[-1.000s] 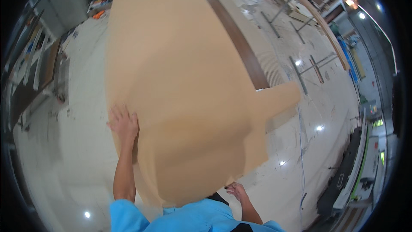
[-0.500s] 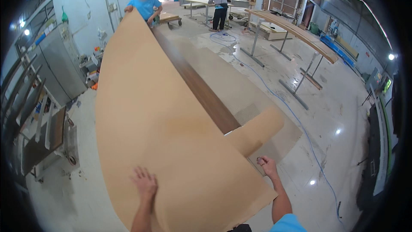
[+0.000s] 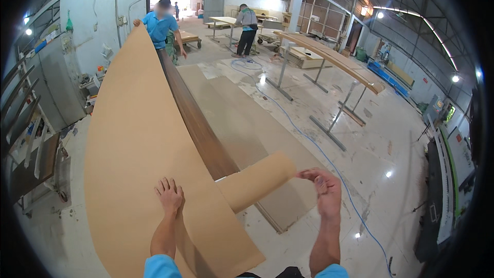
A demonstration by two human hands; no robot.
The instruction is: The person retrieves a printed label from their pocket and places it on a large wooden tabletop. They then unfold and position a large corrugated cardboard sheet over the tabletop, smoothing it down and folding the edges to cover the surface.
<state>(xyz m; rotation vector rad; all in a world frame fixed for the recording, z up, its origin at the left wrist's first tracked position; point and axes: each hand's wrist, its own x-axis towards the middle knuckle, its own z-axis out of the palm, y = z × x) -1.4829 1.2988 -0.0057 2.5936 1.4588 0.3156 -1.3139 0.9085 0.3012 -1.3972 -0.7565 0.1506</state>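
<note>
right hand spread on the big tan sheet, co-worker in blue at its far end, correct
Not the right hand: the head view shows the left hand spread on the big tan sheet. The co-worker in blue is indeed at its far end.

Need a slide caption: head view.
Left hand on large tan sheet, right hand at its curled flap, co-worker holding far end.

From my end, the brown sheet spreads beneath the left hand, blocking any way straight down. A curled brown flap lies just left of the right hand, barring a level pass there. I have room rightward, over floor crossed by a blue hose.
</note>
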